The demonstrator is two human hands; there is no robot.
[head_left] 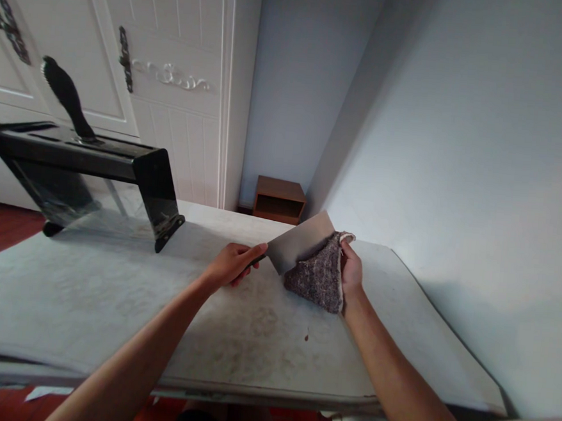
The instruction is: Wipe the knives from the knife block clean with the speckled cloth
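A cleaver [301, 239] with a broad metal blade is held above the table, its dark handle in my left hand [233, 263]. The fingers are wrapped round the handle, with the thumb along its top. In my right hand [351, 270] is a dark grey-brown cloth [319, 274] with a pale edge. It lies against the far lower part of the blade and hides that edge; its lower corner hangs near the tabletop. Some fingers of the right hand are hidden behind the cloth.
The white, stained table [234, 335] spans the front. A black-framed knife block [135, 162] with clear sides and a dark handle upright in it stands at left. Behind are a white wardrobe [180, 133] and a small brown cabinet [281, 188]. A pale wall [480, 186] borders the right.
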